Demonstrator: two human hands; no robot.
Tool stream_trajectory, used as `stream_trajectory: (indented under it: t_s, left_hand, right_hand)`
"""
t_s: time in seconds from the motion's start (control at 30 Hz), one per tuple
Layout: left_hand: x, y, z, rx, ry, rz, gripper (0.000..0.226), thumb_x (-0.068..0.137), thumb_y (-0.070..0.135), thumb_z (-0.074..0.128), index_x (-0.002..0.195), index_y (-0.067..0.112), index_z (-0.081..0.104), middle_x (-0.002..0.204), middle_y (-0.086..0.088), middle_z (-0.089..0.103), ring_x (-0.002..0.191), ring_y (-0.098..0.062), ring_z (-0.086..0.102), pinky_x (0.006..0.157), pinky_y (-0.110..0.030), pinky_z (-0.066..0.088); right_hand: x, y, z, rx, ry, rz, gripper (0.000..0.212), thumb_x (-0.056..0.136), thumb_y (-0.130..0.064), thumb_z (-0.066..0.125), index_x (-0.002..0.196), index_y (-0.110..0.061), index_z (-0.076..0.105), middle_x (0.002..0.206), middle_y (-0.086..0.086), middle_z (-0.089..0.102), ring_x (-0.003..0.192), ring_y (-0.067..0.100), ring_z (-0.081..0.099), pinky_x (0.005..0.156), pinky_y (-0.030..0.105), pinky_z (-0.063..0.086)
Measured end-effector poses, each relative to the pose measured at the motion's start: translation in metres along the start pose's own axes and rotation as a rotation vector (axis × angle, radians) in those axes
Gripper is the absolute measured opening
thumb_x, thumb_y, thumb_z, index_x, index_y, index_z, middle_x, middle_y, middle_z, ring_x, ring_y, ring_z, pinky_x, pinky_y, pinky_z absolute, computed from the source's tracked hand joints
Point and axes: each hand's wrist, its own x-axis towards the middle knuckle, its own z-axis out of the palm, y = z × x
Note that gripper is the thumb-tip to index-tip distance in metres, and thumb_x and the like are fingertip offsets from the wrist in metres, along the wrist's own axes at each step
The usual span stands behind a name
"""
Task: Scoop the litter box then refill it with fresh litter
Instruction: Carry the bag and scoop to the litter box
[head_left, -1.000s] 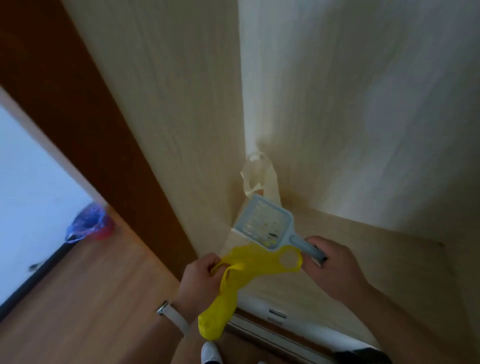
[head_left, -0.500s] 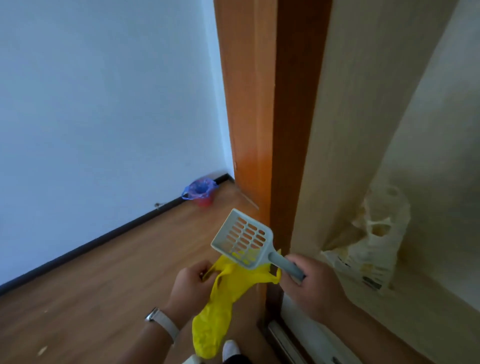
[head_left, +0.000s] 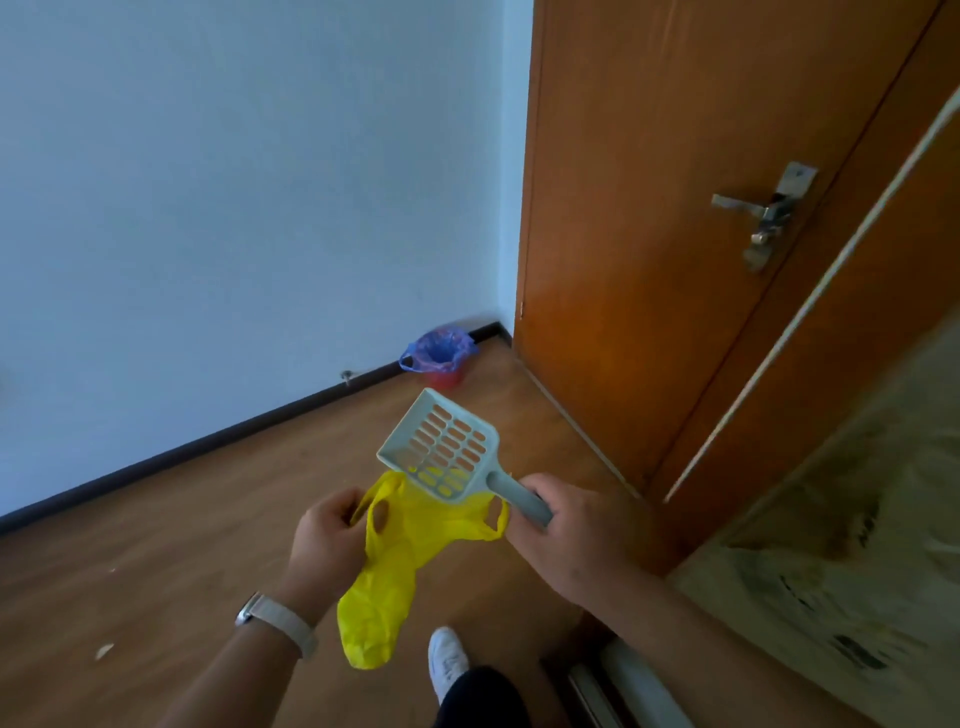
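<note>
Scoop (head_left: 441, 457), head view: pale blue, slotted, held low and left of the door (head_left: 649, 234), its handle gripped by the right hand (head_left: 571, 525). Yellow bag (head_left: 395, 571) hangs beneath the scoop's head, one loop pinched by the left hand (head_left: 324, 535), the other touching the right. Lined bin (head_left: 440, 358) stands at the door's far-left foot.

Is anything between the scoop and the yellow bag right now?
Nothing visible does. The right hand holds the scoop just over the yellow bag, which the left hand grips by one handle.
</note>
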Motion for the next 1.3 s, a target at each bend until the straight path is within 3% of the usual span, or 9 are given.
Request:
stream_trajectory:
  t_s: [0.07,0.17,0.33,0.47,0.6,0.77,0.87,1.2,1.3]
  left_hand:
    - [0.043,-0.005,0.004,-0.022,-0.050,-0.021,0.047,0.064,0.065,0.058,0.080,0.022,0.069,0.074,-0.014,0.070,0.074,-0.034,0.067,0.063,-0.051,0.055]
    - [0.108,-0.007,0.006,-0.011,-0.126,0.005,0.055,0.065,0.064,0.060,0.079,0.012,0.068,0.075,-0.016,0.069,0.074,-0.036,0.067,0.061,-0.053,0.054]
    - [0.199,-0.009,-0.011,0.019,-0.210,0.004,0.051,0.068,0.063,0.059,0.085,0.016,0.069,0.078,-0.010,0.070,0.078,-0.032,0.067,0.064,-0.050,0.055]
    - [0.242,-0.020,-0.033,0.004,-0.197,0.006,0.051,0.068,0.066,0.060,0.082,0.018,0.067,0.075,-0.011,0.069,0.075,-0.036,0.066,0.061,-0.051,0.055]
    - [0.267,-0.020,-0.056,0.007,-0.113,0.011,0.047,0.067,0.064,0.061,0.081,0.020,0.068,0.074,-0.009,0.069,0.074,-0.033,0.066,0.061,-0.047,0.055]
    - [0.280,-0.030,-0.092,0.026,0.023,-0.033,0.017,0.083,0.033,0.073,0.080,0.017,0.068,0.073,-0.010,0.067,0.071,-0.030,0.065,0.058,-0.040,0.052]
    - [0.285,-0.036,-0.115,0.030,0.086,-0.060,0.017,0.084,0.024,0.073,0.073,0.015,0.064,0.066,-0.009,0.063,0.060,-0.019,0.054,0.055,-0.041,0.048]
    - [0.326,-0.080,-0.196,0.033,0.320,-0.220,0.016,0.081,0.032,0.070,0.073,0.019,0.065,0.067,-0.006,0.065,0.062,-0.017,0.056,0.056,-0.039,0.050]
    - [0.345,-0.088,-0.220,0.028,0.397,-0.262,0.021,0.075,0.040,0.066,0.073,0.019,0.065,0.067,-0.006,0.065,0.065,-0.024,0.060,0.057,-0.040,0.051]
  right_hand:
    - [0.032,0.002,0.014,0.000,0.008,0.034,0.025,0.085,-0.040,0.064,0.077,-0.018,0.057,0.063,0.000,0.053,0.059,0.017,0.048,0.047,0.022,0.031]
    - [0.081,0.009,0.041,0.043,-0.003,0.146,0.024,0.085,-0.044,0.060,0.077,-0.022,0.054,0.062,-0.001,0.052,0.057,0.017,0.048,0.047,0.027,0.037]
    - [0.159,0.004,0.080,0.085,-0.026,0.291,0.020,0.084,-0.046,0.059,0.082,-0.026,0.055,0.065,0.001,0.055,0.058,0.019,0.052,0.050,0.038,0.045]
    - [0.198,-0.008,0.092,0.102,-0.020,0.321,0.020,0.081,-0.049,0.060,0.080,-0.030,0.056,0.063,-0.003,0.054,0.056,0.017,0.049,0.049,0.037,0.042]
    - [0.231,-0.019,0.100,0.133,-0.019,0.302,0.026,0.079,-0.049,0.061,0.078,-0.023,0.058,0.063,0.004,0.053,0.055,0.020,0.048,0.047,0.038,0.040]
    - [0.284,-0.044,0.112,0.178,-0.041,0.233,0.017,0.082,-0.035,0.066,0.074,-0.023,0.058,0.058,-0.003,0.049,0.051,0.009,0.042,0.048,0.028,0.034]
    - [0.318,-0.061,0.126,0.182,-0.086,0.162,0.018,0.084,-0.033,0.068,0.072,-0.025,0.057,0.058,-0.005,0.050,0.051,0.007,0.042,0.046,0.022,0.032]
    - [0.425,-0.119,0.200,0.237,-0.217,-0.022,0.023,0.084,-0.035,0.072,0.076,-0.015,0.062,0.062,0.004,0.057,0.061,0.020,0.050,0.047,0.024,0.034]
    - [0.469,-0.130,0.232,0.261,-0.236,-0.052,0.021,0.081,-0.033,0.075,0.075,-0.017,0.062,0.060,0.002,0.057,0.057,0.018,0.051,0.051,0.032,0.040]
